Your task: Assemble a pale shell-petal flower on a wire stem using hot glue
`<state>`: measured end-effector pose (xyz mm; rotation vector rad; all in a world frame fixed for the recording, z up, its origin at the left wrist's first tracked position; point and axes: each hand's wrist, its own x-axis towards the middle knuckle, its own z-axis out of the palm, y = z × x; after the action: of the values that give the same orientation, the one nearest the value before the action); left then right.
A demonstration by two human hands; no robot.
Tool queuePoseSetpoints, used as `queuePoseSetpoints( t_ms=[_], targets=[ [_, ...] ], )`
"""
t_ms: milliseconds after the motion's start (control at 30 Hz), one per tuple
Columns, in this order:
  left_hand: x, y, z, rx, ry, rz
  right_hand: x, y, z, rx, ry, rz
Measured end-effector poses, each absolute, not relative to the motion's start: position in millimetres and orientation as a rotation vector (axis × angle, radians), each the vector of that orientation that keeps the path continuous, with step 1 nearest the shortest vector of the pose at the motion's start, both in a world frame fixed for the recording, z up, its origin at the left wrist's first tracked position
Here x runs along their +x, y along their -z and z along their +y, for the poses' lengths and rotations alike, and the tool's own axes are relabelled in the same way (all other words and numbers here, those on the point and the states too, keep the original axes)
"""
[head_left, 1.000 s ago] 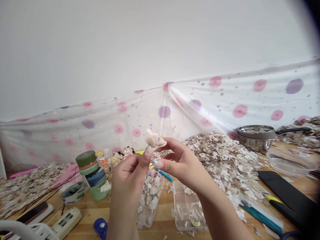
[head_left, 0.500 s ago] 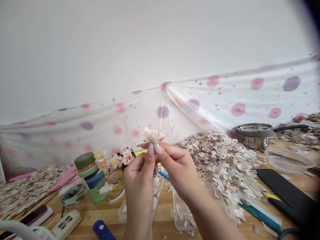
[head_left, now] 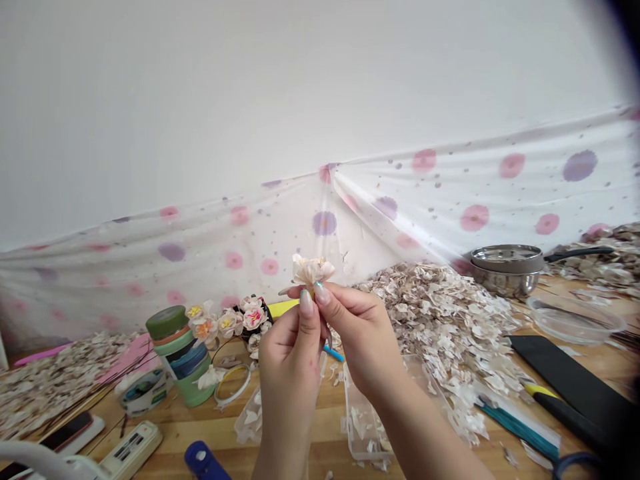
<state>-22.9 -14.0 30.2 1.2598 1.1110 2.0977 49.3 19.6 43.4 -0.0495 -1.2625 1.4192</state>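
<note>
A small cream-white artificial flower is held upright at the middle of the view, its petals fanned out at the top. My left hand pinches just below the blossom with thumb and fingers closed. From the other side my right hand grips the flower's base, thumb tip against it. The stem under the bloom is mostly hidden by my fingers. Behind my left wrist lie finished flowers with pink and yellow centres. Below my hands, a clear plastic box contains loose pale petals.
A big heap of dry petals spreads at the right, another pile at the left. A green jar, tape roll, power strip, steel bowl and black-yellow handled tool lie about the table.
Both hands have shifted slightly right with the flower. My left thumb has slid a little lower, apart from the right thumb, which stays at the flower's base.
</note>
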Motion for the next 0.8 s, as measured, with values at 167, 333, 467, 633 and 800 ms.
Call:
queuePoseSetpoints(
  t_ms=[167,333,467,633,800],
  targets=[
    [-19.0,-32.8,-17.4,1.308,-2.142,1.129,50.1,-44.0,18.6,-0.053,-1.437,-1.263],
    [-18.2,-32.9,-19.8,1.306,-2.160,1.155,50.7,-45.0,16.9,-0.072,-1.450,-1.263],
    [-15.6,-33.1,-20.0,1.321,-2.175,1.179,50.2,-44.5,15.4,-0.078,-1.419,-1.260],
    [-13.1,-34.3,-21.3,1.316,-2.223,1.184,50.1,-42.2,15.1,-0.074,-1.307,-1.304],
    [-15.0,-33.7,-21.2,1.247,-2.303,1.197,51.3,-41.1,16.1,-0.028,-1.095,-1.399]
  ],
)
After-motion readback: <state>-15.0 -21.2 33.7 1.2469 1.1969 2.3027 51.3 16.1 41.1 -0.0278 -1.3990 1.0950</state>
